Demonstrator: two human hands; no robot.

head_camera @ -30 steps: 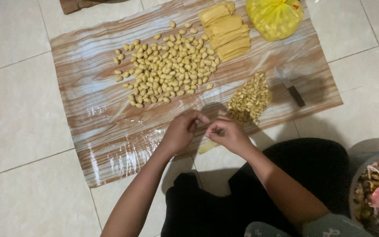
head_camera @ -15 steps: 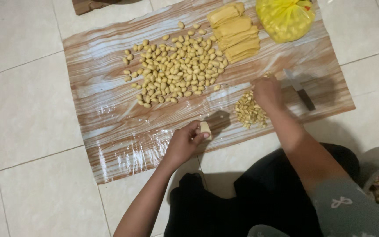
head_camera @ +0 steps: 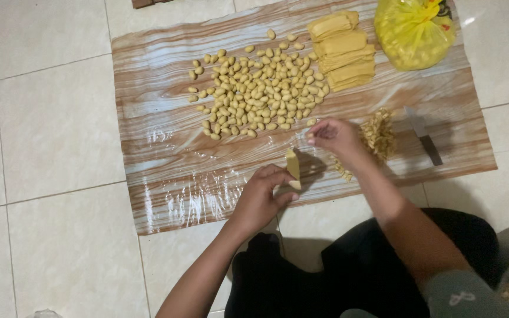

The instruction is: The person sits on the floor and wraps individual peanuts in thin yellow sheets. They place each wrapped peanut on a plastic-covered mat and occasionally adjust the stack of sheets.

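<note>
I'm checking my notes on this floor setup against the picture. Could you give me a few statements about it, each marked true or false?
1. The left hand holds a thin yellow strip. True.
2. The knife lies in the right hand. False: it lies apart on the mat.
3. The yellow bag sits at the mat's far right corner. True.
4. The small folded pieces are piled in a bowl. False: they lie spread on the mat.

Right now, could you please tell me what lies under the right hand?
Under the right hand lies the wood-patterned mat, beside a heap of yellowish bits. What its fingertips pinch is too small to tell.
</note>
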